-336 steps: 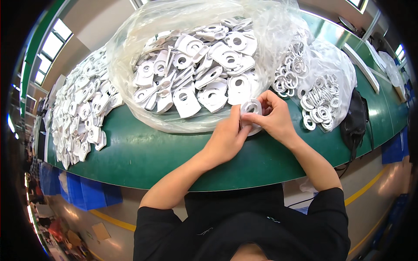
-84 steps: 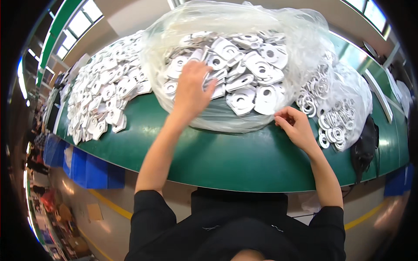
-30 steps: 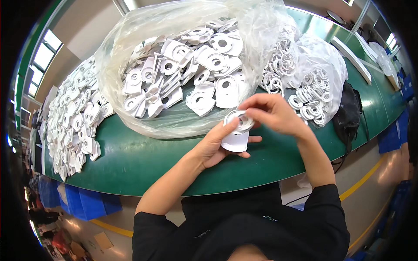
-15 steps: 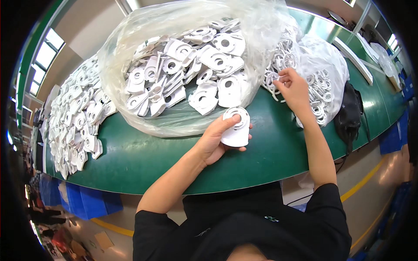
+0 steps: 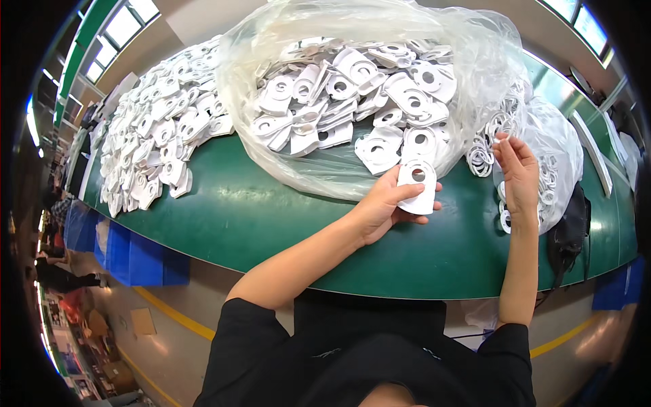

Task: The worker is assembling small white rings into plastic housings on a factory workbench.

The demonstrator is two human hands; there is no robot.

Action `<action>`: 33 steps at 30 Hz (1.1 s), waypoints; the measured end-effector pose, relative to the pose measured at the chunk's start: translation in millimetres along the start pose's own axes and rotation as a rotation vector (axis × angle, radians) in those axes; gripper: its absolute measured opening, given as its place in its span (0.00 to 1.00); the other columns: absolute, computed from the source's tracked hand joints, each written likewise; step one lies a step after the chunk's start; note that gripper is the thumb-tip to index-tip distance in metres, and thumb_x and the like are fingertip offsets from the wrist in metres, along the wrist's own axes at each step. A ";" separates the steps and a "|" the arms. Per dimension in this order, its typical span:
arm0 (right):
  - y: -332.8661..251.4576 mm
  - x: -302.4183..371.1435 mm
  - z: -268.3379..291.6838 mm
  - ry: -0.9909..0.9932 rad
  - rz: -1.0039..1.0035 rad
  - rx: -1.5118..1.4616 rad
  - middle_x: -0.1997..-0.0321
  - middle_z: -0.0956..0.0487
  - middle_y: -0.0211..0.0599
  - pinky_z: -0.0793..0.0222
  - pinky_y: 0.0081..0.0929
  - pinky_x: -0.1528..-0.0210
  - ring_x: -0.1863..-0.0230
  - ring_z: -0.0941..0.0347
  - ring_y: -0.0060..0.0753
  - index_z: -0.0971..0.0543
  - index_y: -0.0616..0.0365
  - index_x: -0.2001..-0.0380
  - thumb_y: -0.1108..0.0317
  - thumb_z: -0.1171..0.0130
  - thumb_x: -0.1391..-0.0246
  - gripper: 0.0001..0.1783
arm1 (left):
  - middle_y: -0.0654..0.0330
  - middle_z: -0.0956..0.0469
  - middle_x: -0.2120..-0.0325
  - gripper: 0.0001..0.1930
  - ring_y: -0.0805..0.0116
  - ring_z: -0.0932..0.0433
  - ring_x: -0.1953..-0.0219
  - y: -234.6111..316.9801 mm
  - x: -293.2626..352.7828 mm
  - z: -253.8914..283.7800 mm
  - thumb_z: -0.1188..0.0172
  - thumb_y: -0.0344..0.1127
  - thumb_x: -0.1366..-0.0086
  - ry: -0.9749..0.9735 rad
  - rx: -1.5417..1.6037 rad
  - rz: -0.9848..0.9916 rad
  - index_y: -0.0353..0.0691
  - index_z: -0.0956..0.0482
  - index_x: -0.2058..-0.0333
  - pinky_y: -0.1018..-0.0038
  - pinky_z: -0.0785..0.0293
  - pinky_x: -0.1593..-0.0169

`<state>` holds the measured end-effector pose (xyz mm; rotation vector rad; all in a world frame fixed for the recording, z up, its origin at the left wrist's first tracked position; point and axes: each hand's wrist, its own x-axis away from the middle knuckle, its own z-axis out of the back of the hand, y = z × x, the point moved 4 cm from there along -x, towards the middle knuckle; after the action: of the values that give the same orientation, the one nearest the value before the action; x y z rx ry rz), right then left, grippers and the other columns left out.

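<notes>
Currently a white holed plate (image 5: 422,202) is gripped by the left hand (image 5: 380,205), over the surface (image 5: 407,271), in from its near edge. Nearer the right end, the right hand (image 5: 519,175) seemingly pinches a white ring (image 5: 502,138): likely ring pick-up, calling next for steady lifting.

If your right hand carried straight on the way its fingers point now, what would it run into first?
Most likely the heap of white rings just beyond the fingertips of the right hand. Depth is hard to judge here, so whether they already touch is unclear.
</notes>
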<state>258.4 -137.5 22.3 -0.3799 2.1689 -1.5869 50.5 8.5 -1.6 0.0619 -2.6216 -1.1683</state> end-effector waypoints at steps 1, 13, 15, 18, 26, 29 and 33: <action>-3.3 3.4 -4.9 0.005 0.000 0.004 0.63 0.20 0.32 0.31 0.14 0.65 0.68 0.27 0.17 0.22 0.65 0.60 0.74 0.41 0.46 0.10 | 0.54 0.26 0.53 0.21 0.63 0.20 0.58 -0.4 -0.4 -0.5 0.47 0.30 0.37 -0.004 0.002 0.004 0.39 0.40 0.46 0.73 0.19 0.67; -18.2 61.6 -69.9 -0.628 0.945 0.832 0.61 0.20 0.40 0.25 0.27 0.63 0.62 0.22 0.39 0.20 0.61 0.67 0.83 0.41 0.61 0.14 | 0.50 0.26 0.53 0.29 0.58 0.19 0.59 6.0 -0.4 -2.9 0.56 0.21 0.46 -0.052 -0.160 -0.041 0.37 0.44 0.43 0.76 0.23 0.70; -18.4 63.1 -70.1 -0.680 0.933 0.832 0.58 0.20 0.39 0.24 0.29 0.62 0.60 0.22 0.41 0.20 0.61 0.66 0.82 0.42 0.61 0.15 | 0.51 0.25 0.55 0.27 0.60 0.19 0.60 5.1 -0.8 -3.1 0.56 0.22 0.45 -0.068 -0.151 -0.035 0.37 0.43 0.44 0.76 0.23 0.70; -17.6 64.7 -72.0 -0.690 0.964 0.862 0.57 0.21 0.37 0.23 0.29 0.62 0.58 0.22 0.40 0.21 0.59 0.64 0.81 0.43 0.61 0.16 | 0.50 0.26 0.55 0.27 0.59 0.19 0.60 5.5 -0.2 -2.1 0.57 0.23 0.46 -0.060 -0.132 -0.031 0.36 0.42 0.44 0.77 0.23 0.71; -20.3 67.5 -73.5 -0.710 1.000 0.884 0.57 0.20 0.40 0.23 0.30 0.60 0.58 0.22 0.42 0.21 0.62 0.65 0.80 0.43 0.61 0.14 | 0.48 0.25 0.55 0.20 0.60 0.19 0.61 2.9 -1.2 -0.3 0.55 0.30 0.33 -0.098 -0.112 -0.018 0.37 0.43 0.43 0.78 0.25 0.73; -21.4 68.7 -74.8 -0.716 1.027 0.889 0.57 0.20 0.40 0.23 0.30 0.59 0.57 0.22 0.43 0.21 0.62 0.66 0.80 0.42 0.61 0.14 | 0.49 0.25 0.55 0.20 0.61 0.19 0.62 0.8 -0.2 -1.3 0.53 0.33 0.32 -0.115 -0.109 -0.044 0.37 0.43 0.43 0.80 0.25 0.75; -22.8 69.4 -75.1 -0.734 0.993 0.879 0.57 0.20 0.40 0.24 0.31 0.57 0.57 0.22 0.43 0.21 0.62 0.65 0.80 0.41 0.63 0.16 | 0.49 0.25 0.55 0.21 0.61 0.18 0.62 1.5 0.1 0.6 0.54 0.30 0.33 -0.136 -0.149 -0.054 0.37 0.44 0.43 0.80 0.26 0.75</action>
<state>160.6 -113.6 51.2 0.3234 0.7288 -1.2914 50.3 9.9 -0.9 0.0248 -2.6541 -1.4297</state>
